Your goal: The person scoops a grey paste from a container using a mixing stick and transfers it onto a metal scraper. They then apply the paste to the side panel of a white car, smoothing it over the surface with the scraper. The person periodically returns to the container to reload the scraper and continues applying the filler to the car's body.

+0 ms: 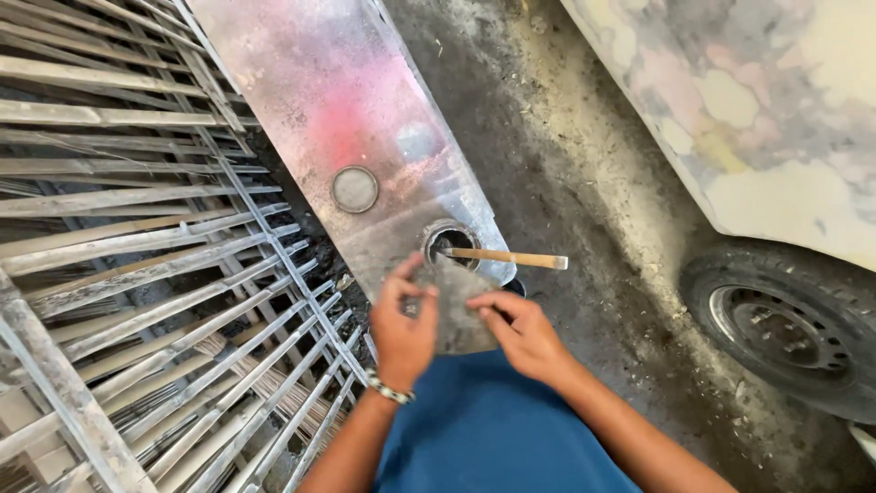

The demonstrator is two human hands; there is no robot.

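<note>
Both of my hands hold a worn grey sheet of sandpaper (pixel 456 310) in front of my blue shirt. My left hand (pixel 403 327) pinches its left edge between thumb and fingers; a beaded bracelet circles that wrist. My right hand (pixel 522 333) grips the sheet's right side. Just beyond the sheet, a wooden stick (pixel 506 258) lies across the round opening (pixel 449 242) of a dusty metal panel (pixel 347 128).
A round metal cap (pixel 354 189) sits on the panel, which shows red paint haze. A rack of grey metal bars (pixel 137 256) fills the left. At right stand a car body (pixel 757 100) patched with filler and its tyre (pixel 785 329) on dusty ground.
</note>
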